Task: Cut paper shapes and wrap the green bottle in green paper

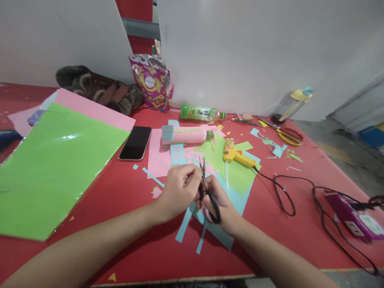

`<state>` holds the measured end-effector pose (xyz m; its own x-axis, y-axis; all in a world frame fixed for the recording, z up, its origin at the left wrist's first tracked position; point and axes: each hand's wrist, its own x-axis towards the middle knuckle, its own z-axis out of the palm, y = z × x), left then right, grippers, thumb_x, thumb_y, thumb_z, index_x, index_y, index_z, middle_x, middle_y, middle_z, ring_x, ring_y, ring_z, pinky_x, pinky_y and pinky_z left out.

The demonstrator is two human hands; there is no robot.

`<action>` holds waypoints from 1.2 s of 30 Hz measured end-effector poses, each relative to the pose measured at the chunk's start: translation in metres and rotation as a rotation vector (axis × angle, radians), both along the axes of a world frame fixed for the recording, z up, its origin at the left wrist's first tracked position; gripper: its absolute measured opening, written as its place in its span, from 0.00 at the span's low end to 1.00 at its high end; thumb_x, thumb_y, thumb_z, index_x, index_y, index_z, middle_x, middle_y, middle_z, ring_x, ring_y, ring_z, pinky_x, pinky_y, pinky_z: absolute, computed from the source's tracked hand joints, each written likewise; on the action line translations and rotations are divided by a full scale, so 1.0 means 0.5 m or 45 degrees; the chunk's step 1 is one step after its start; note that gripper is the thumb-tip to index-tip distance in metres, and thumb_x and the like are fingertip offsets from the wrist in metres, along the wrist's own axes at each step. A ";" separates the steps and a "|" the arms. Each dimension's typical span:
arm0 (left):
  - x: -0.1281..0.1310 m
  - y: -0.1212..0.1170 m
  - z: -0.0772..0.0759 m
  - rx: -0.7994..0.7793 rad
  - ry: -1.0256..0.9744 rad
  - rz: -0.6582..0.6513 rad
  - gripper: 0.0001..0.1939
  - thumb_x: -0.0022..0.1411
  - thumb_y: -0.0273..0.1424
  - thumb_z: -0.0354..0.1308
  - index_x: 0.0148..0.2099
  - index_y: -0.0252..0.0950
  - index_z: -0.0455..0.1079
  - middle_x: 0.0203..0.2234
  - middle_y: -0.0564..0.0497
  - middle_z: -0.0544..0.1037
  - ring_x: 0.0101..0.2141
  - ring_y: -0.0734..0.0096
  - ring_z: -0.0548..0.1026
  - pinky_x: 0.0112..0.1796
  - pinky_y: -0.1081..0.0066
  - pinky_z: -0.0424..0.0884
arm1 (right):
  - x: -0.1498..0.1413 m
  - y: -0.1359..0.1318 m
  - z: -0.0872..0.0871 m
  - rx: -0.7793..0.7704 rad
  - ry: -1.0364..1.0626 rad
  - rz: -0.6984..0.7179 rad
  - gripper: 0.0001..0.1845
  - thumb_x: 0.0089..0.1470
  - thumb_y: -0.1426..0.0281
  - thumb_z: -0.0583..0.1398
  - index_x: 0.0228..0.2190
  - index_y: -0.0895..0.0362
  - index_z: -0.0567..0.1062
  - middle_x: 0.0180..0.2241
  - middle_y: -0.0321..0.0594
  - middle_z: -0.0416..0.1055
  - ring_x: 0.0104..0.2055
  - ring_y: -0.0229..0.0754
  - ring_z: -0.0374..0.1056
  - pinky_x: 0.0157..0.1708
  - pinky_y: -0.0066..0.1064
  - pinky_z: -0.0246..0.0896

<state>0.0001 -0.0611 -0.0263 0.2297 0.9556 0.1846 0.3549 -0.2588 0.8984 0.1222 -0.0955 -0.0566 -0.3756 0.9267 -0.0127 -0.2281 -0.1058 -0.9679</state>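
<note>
A flat, rectangular smartphone with a black screen and pale rim [135, 143] lies on the red tabletop [303, 244], and behind it a rumpled, camouflage-patterned fabric bundle with brown patches [96, 89] sits beside an upright, glossy purple snack bag with a silvery top [151, 82]. Rightward, a clear plastic bottle with a green-and-white label [199, 113] lies on its side before a smooth white panel [255, 52]. Farther right is a transparent cylindrical container with a yellow top [289, 106].

The 2 slim forearms [114, 238] are bare, tapering toward the wrists [156, 212]. The left hand [180, 186] and right hand [225, 209] are bare too.
</note>
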 end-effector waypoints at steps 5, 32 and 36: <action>0.000 0.000 0.000 0.107 0.108 0.005 0.17 0.56 0.28 0.44 0.16 0.34 0.52 0.09 0.58 0.57 0.16 0.80 0.58 0.20 0.77 0.56 | 0.003 -0.001 0.004 0.009 -0.078 0.021 0.22 0.44 0.50 0.54 0.28 0.54 0.53 0.23 0.30 0.53 0.21 0.31 0.48 0.19 0.25 0.44; 0.004 -0.002 -0.001 0.149 0.224 0.047 0.16 0.56 0.26 0.43 0.17 0.34 0.51 0.11 0.58 0.59 0.18 0.79 0.58 0.28 0.73 0.56 | 0.001 -0.003 0.001 0.010 -0.199 -0.019 0.23 0.43 0.48 0.53 0.28 0.54 0.53 0.21 0.29 0.52 0.20 0.32 0.47 0.20 0.27 0.43; 0.004 -0.002 -0.005 0.183 0.261 0.050 0.16 0.55 0.26 0.43 0.16 0.34 0.51 0.11 0.58 0.59 0.18 0.78 0.57 0.28 0.72 0.55 | 0.001 -0.004 -0.001 0.015 -0.217 -0.028 0.22 0.44 0.49 0.53 0.28 0.54 0.53 0.20 0.28 0.52 0.20 0.32 0.47 0.20 0.26 0.42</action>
<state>0.0020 -0.0620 -0.0288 0.2397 0.9318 0.2725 0.5384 -0.3611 0.7614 0.1227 -0.0973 -0.0572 -0.3486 0.9351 -0.0637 -0.0623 -0.0909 -0.9939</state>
